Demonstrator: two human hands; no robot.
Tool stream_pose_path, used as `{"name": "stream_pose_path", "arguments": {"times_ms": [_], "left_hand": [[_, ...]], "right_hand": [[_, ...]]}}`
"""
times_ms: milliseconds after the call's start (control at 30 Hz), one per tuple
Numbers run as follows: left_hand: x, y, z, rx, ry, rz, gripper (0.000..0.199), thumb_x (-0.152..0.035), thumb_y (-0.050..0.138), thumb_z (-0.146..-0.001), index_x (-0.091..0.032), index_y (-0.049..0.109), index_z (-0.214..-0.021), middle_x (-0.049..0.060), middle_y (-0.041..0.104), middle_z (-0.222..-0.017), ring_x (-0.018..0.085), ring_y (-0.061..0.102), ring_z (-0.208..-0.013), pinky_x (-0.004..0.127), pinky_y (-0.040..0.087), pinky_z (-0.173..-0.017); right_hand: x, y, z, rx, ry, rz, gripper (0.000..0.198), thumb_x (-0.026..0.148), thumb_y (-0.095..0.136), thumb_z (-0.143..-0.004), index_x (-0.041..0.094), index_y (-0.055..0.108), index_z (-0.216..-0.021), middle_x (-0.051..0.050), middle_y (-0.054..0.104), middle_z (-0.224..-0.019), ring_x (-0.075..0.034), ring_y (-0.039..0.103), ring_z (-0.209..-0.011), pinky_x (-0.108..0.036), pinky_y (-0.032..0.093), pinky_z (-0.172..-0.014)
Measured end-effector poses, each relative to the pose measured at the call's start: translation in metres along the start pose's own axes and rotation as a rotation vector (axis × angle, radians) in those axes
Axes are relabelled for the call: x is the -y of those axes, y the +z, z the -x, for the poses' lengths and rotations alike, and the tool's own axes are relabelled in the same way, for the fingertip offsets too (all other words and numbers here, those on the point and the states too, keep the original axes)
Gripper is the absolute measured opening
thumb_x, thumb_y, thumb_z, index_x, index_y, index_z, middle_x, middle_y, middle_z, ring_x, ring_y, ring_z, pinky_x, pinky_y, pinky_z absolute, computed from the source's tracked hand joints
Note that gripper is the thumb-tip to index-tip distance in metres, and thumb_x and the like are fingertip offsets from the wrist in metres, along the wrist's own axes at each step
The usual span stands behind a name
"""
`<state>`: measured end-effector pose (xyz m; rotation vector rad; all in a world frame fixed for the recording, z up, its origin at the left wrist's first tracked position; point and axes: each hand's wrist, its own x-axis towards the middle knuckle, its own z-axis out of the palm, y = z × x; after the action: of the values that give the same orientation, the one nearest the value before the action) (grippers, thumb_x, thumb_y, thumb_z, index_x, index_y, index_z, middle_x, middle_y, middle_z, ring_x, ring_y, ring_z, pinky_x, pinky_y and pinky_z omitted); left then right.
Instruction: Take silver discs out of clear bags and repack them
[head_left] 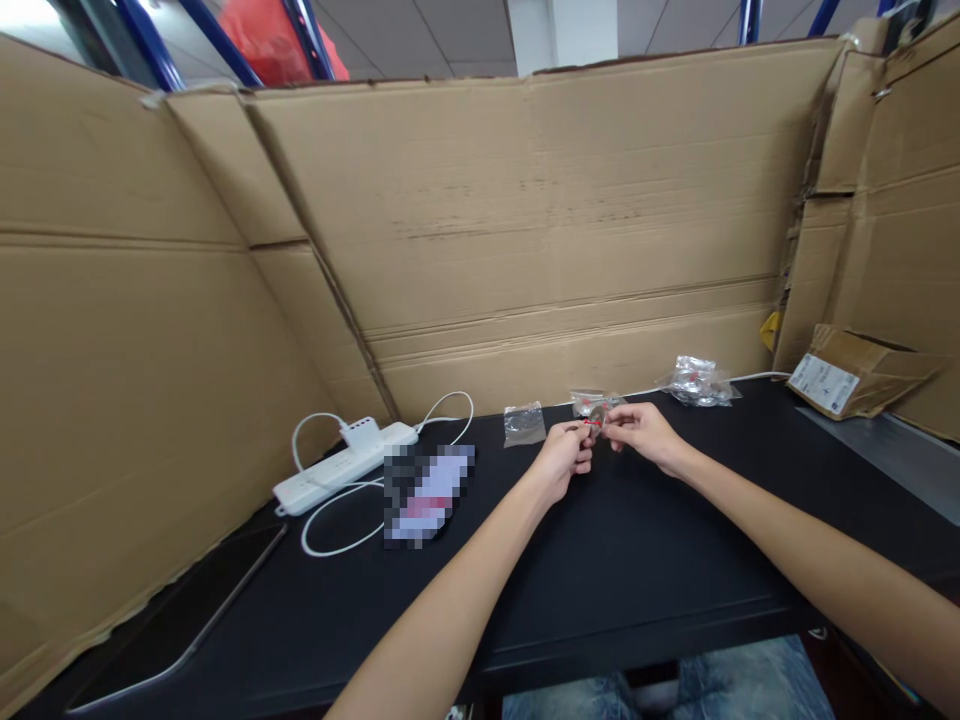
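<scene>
Both hands meet above the far part of the black table (637, 540). Between them is a small clear plastic bag (598, 416) with a red strip. The fingertips of my left hand (564, 458) pinch its left side. My right hand (643, 435) grips the right side with thumb and fingers. What lies inside the bag is too small to make out. Just behind the hands lie more clear bags (585, 399), partly hidden. A flat clear bag (524, 424) rests on the table to the left of my left hand.
A pile of clear bags (701, 382) lies right of the hands, and an open cardboard box (862, 370) stands farther right. On the left are a white power strip (345, 466), a looping white cable (330, 553) and a pixelated phone-shaped object (431, 495). Cardboard walls (525, 200) surround the table.
</scene>
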<state>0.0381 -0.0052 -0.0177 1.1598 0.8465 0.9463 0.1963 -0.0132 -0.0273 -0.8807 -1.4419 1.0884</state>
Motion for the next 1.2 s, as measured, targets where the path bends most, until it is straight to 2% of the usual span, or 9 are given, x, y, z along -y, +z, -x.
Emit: {"name": "stream_pose_path", "arguments": {"times_ms": [233, 400, 633, 733, 867, 1033, 1200], "left_hand": [[0.000, -0.001, -0.001, 0.032, -0.027, 0.006, 0.009, -0.018, 0.057, -0.078, -0.014, 0.051, -0.072, -0.006, 0.037, -0.058, 0.002, 0.024, -0.039, 0.018, 0.013, -0.039], [-0.006, 0.002, 0.003, 0.086, -0.062, 0.022, 0.009, -0.017, 0.055, -0.079, -0.014, 0.050, -0.072, -0.006, 0.036, -0.058, 0.002, 0.024, -0.039, 0.018, 0.013, -0.039], [-0.008, 0.004, 0.004, 0.151, 0.076, 0.157, 0.022, -0.022, 0.065, -0.077, -0.016, 0.045, -0.071, -0.006, 0.037, -0.061, 0.002, 0.026, -0.043, 0.017, 0.015, -0.041], [-0.008, 0.005, 0.004, 0.147, 0.101, 0.160, 0.027, -0.026, 0.068, -0.077, -0.016, 0.044, -0.071, -0.006, 0.037, -0.062, 0.002, 0.027, -0.043, 0.017, 0.016, -0.040], [-0.007, 0.004, 0.004, 0.102, 0.082, 0.131, 0.025, -0.027, 0.067, -0.077, -0.016, 0.045, -0.072, -0.006, 0.038, -0.062, 0.002, 0.027, -0.042, 0.017, 0.016, -0.040], [-0.005, 0.001, 0.003, 0.059, 0.069, 0.044, 0.023, -0.027, 0.065, -0.077, -0.016, 0.046, -0.069, -0.006, 0.038, -0.060, 0.002, 0.027, -0.041, 0.017, 0.015, -0.039], [-0.003, 0.003, 0.003, 0.014, 0.043, -0.014, 0.023, -0.030, 0.066, -0.077, -0.016, 0.049, -0.070, -0.006, 0.038, -0.059, 0.003, 0.029, -0.040, 0.017, 0.018, -0.039]], "right_hand": [[0.002, 0.000, 0.001, 0.003, -0.042, 0.010, 0.028, 0.039, 0.077, -0.067, 0.014, 0.069, -0.077, 0.000, 0.062, -0.065, -0.009, 0.054, -0.049, -0.023, 0.044, -0.050], [0.007, 0.000, 0.003, 0.008, -0.044, 0.008, 0.015, 0.029, 0.071, -0.070, 0.015, 0.066, -0.068, 0.002, 0.057, -0.056, -0.010, 0.051, -0.048, -0.023, 0.041, -0.051], [0.012, 0.000, 0.003, -0.037, 0.063, -0.280, 0.010, 0.017, 0.061, -0.067, 0.016, 0.055, -0.059, 0.004, 0.050, -0.053, -0.009, 0.048, -0.046, -0.025, 0.039, -0.050], [0.013, 0.000, 0.003, -0.056, 0.089, -0.311, 0.012, 0.015, 0.059, -0.064, 0.017, 0.050, -0.056, 0.004, 0.047, -0.052, -0.009, 0.045, -0.044, -0.025, 0.038, -0.048], [0.014, -0.001, 0.004, -0.043, 0.177, -0.213, 0.009, 0.021, 0.064, -0.068, 0.017, 0.057, -0.069, 0.003, 0.053, -0.057, -0.010, 0.049, -0.047, -0.024, 0.040, -0.048], [0.013, -0.001, 0.005, 0.063, 0.222, -0.307, 0.031, 0.045, 0.067, -0.079, 0.015, 0.061, -0.085, -0.003, 0.062, -0.071, -0.013, 0.057, -0.056, -0.026, 0.045, -0.052], [0.011, -0.001, 0.006, 0.155, 0.170, -0.374, 0.030, 0.041, 0.074, -0.075, 0.016, 0.060, -0.083, -0.001, 0.063, -0.073, -0.011, 0.058, -0.057, -0.027, 0.047, -0.058]]}}
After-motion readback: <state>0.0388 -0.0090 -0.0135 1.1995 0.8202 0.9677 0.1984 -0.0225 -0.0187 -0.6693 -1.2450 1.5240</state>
